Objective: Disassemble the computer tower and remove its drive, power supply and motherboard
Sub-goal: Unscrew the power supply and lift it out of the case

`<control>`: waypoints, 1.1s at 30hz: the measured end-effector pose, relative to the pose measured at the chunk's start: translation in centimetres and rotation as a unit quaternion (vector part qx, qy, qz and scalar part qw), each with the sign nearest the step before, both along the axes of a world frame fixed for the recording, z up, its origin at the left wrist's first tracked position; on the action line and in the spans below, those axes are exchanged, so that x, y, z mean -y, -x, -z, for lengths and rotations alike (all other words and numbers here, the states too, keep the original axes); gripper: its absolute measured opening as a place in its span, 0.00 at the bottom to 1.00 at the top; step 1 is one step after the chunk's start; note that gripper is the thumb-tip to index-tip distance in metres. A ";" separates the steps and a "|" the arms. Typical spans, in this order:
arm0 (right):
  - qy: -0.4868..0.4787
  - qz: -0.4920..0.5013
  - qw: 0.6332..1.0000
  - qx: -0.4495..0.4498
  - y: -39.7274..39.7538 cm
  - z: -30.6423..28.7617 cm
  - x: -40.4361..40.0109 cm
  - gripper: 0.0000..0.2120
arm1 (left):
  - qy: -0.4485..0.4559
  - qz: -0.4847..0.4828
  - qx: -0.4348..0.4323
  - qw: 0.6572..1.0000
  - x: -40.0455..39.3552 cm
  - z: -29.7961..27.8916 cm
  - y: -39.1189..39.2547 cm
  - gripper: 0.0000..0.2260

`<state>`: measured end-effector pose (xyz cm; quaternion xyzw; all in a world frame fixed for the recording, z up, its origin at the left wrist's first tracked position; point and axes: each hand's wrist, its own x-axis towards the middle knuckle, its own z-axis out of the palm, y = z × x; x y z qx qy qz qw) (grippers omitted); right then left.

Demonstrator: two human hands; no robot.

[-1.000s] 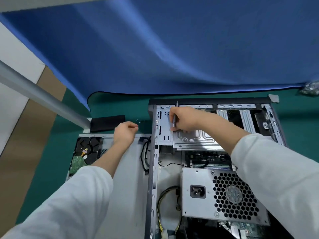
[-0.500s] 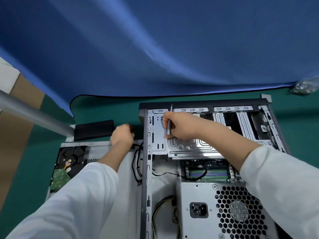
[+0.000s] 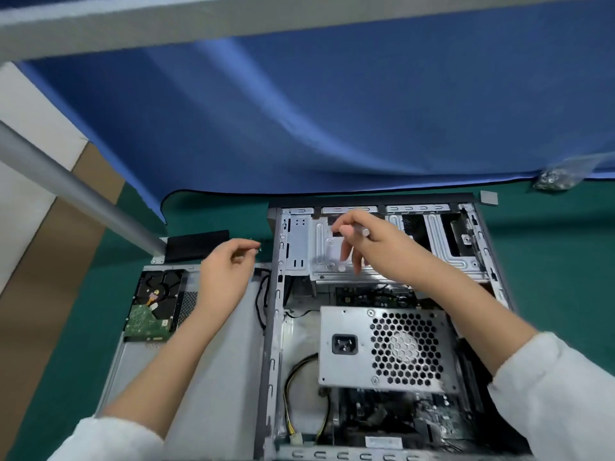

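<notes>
While motion blurs both hands, right hand (image 3: 369, 241) pinching a screwdriver (image 3: 361, 231), left hand (image 3: 229, 264) loosely curled, contents unclear.

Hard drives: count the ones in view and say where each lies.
1. The hard drive lies circuit board up on the grey side panel, left of the open tower and outside it. Others may be hidden inside the tower's drive cage.

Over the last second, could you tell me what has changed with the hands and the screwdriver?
The right hand lifted the screwdriver off the drive cage, turning it from upright to nearly level. The left hand uncurled somewhat and stayed beside the case. The hard drive and power supply lie where they were.
</notes>
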<state>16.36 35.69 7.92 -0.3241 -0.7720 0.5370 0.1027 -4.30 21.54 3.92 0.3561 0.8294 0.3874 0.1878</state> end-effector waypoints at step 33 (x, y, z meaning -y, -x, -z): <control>-0.114 0.122 0.985 -0.037 -7.3 1.3 7.8 0.15 | -0.053 0.071 0.059 0.994 0.7 -1.0 -15.2 0.07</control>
